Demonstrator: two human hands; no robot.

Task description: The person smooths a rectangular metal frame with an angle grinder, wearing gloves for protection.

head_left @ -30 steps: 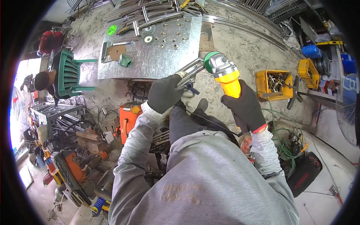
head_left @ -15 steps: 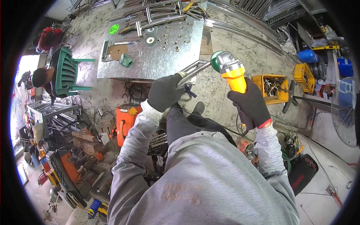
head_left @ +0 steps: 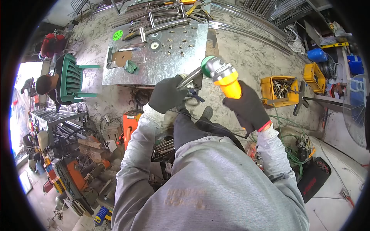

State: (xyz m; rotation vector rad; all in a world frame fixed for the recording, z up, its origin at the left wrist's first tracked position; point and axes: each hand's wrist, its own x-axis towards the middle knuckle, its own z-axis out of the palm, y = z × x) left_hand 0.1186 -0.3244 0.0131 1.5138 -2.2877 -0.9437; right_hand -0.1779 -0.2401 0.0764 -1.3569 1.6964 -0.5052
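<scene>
In a black glove, my left hand (head_left: 166, 94) is closed around a shiny metal tube piece (head_left: 190, 78) that angles up to the right. My right hand (head_left: 248, 107), also gloved, grips the yellow body of an angle grinder (head_left: 230, 83). The grinder's green disc (head_left: 208, 66) is right at the upper end of the tube piece. Just beyond my left hand lies the sheet-metal tabletop (head_left: 154, 71), with a crumpled green cloth (head_left: 131, 66), a brown disc (head_left: 121, 58) and a light round wheel (head_left: 154, 46) on it.
Metal tubes (head_left: 162, 25) are piled along the table's far side. Yellow crates (head_left: 279, 90) stand on the floor to the right. A person sits in a green chair (head_left: 72, 79) at the left. An orange machine (head_left: 130, 125) is by my left forearm; green hoses (head_left: 289, 142) lie at right.
My right hand has brought the grinder left and slightly down, its disc now at the tube's end. The tube piece in my left hand has turned steeper.
</scene>
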